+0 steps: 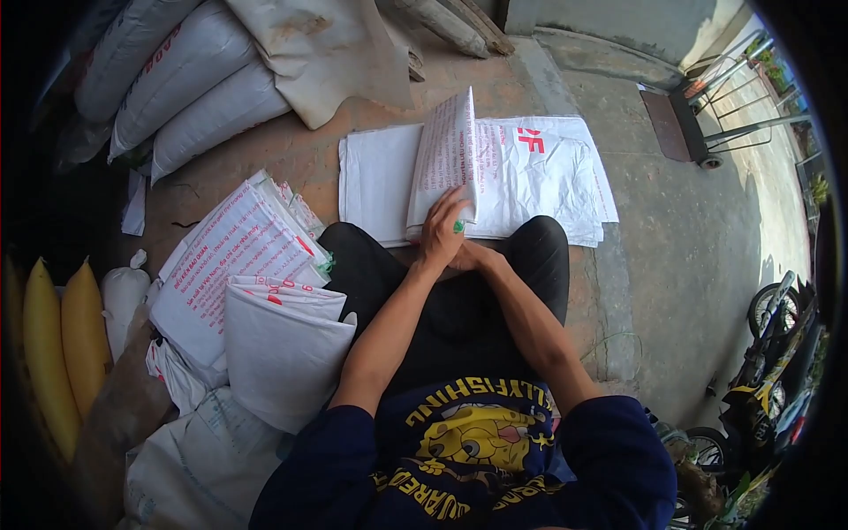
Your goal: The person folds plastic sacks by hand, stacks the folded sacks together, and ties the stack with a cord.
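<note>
In front of my crossed legs lies a stack of flattened white woven sacks (539, 190) with red print. The top sack's left part is folded over into a raised flap (442, 155). My left hand (444, 225) is at the flap's lower edge, its fingers curled against the sack. A small green item (458, 226) shows at its fingers; I cannot make out what it is. My right hand (470, 255) is close beside the left wrist, low at the stack's near edge. Its fingers are mostly hidden.
Folded printed sacks (234, 256) and another folded white sack (287, 331) lie by my left leg. Full white sacks (190, 71) are piled at upper left. Yellow tapered objects (84, 327) stand at far left. A hand cart (676, 124) and a motorbike (764, 389) are right.
</note>
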Demonstrator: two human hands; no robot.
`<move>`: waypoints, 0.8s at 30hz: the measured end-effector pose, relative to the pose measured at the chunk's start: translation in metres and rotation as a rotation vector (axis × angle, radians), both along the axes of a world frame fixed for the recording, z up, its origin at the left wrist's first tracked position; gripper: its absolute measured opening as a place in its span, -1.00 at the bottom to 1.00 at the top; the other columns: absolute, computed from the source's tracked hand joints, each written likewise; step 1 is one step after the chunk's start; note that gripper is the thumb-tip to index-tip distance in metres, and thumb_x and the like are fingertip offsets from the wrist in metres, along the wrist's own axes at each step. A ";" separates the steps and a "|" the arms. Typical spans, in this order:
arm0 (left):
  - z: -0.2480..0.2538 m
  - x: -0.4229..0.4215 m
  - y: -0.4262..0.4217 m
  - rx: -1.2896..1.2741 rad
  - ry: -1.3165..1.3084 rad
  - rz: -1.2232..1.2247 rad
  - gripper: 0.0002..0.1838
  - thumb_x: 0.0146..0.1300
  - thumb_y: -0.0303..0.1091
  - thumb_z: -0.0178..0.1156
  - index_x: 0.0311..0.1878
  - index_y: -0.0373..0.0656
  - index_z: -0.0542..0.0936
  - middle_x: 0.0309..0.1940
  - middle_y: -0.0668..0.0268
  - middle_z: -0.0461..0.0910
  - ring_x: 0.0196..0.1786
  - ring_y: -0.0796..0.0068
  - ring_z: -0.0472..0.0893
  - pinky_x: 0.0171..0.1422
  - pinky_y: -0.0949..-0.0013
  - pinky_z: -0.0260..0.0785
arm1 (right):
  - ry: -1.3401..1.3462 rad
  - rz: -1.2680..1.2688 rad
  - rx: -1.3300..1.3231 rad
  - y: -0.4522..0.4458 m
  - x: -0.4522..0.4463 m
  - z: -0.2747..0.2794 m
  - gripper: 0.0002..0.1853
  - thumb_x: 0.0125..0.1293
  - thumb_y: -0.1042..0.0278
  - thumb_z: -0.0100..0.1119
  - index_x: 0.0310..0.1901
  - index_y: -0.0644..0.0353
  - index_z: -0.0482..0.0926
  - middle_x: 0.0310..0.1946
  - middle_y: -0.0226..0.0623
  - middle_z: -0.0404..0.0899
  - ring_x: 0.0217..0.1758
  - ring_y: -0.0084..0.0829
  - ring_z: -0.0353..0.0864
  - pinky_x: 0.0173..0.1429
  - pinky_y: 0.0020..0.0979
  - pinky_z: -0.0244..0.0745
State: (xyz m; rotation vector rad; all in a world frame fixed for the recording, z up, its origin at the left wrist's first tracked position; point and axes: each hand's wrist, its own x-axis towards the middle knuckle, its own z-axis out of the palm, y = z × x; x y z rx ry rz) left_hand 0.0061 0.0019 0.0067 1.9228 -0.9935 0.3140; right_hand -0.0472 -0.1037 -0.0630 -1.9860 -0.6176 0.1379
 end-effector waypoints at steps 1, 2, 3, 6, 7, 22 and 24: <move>0.001 -0.007 -0.010 0.064 -0.043 -0.035 -0.56 -0.09 -0.70 0.17 -0.04 -0.24 0.52 0.19 0.09 0.45 0.25 0.08 0.43 0.34 0.17 0.26 | 0.141 -0.014 -0.102 -0.013 -0.007 0.005 -0.58 0.28 0.29 0.09 0.16 0.23 0.45 0.13 0.04 0.48 0.29 -0.15 0.36 0.36 -0.21 0.18; -0.003 -0.005 -0.009 0.077 -0.058 -0.055 -0.52 -0.08 -0.65 0.19 0.02 -0.25 0.51 0.18 0.07 0.46 0.25 0.07 0.42 0.34 0.15 0.25 | 0.279 -0.029 -0.205 -0.016 -0.008 0.004 -0.59 0.28 0.29 0.09 0.14 0.22 0.47 0.10 0.03 0.50 0.25 -0.15 0.40 0.34 -0.22 0.22; -0.001 -0.005 -0.009 0.076 -0.059 -0.056 -0.52 -0.08 -0.65 0.19 0.02 -0.25 0.51 0.18 0.07 0.46 0.25 0.07 0.42 0.34 0.15 0.25 | 0.302 -0.100 -0.261 -0.025 -0.003 0.005 -0.59 0.28 0.29 0.09 0.14 0.21 0.47 0.07 0.01 0.53 0.21 -0.14 0.44 0.30 -0.21 0.27; 0.002 -0.006 -0.005 0.107 -0.069 -0.007 -0.44 -0.10 -0.57 0.26 0.09 -0.25 0.47 0.20 0.05 0.42 0.27 0.04 0.40 0.33 0.12 0.24 | 0.420 -0.794 0.025 -0.058 0.001 0.004 -0.60 0.35 0.18 0.01 0.11 0.24 0.48 -0.06 0.06 0.58 0.01 -0.19 0.58 0.11 -0.20 0.44; -0.002 -0.006 -0.004 0.139 -0.030 -0.003 -0.35 -0.13 -0.51 0.32 0.16 -0.20 0.43 0.25 0.06 0.37 0.30 0.05 0.36 0.36 0.10 0.20 | 0.613 -1.092 0.198 -0.064 0.000 0.035 -0.55 0.37 0.09 -0.01 0.11 0.27 0.46 -0.05 0.09 0.57 -0.04 -0.20 0.60 0.05 -0.17 0.47; -0.049 -0.007 0.002 0.530 0.227 0.302 0.08 -0.13 -0.42 0.38 0.46 -0.05 -0.03 0.32 -0.18 0.04 0.36 -0.30 0.08 0.36 -0.19 0.05 | 0.182 -1.401 -0.036 -0.059 -0.005 0.048 -0.32 -0.05 0.54 0.24 0.21 0.33 0.34 -0.01 0.20 0.53 0.03 0.09 0.55 0.16 -0.18 0.43; -0.062 -0.001 0.007 0.596 0.493 0.324 0.09 -0.11 -0.42 0.36 0.47 -0.10 -0.09 0.26 -0.16 0.10 0.28 -0.25 0.16 0.32 -0.18 0.09 | 0.151 -1.388 -0.185 -0.060 -0.002 0.034 -0.37 -0.03 0.54 0.19 0.19 0.32 0.37 0.02 0.17 0.51 0.05 0.11 0.52 0.18 -0.14 0.40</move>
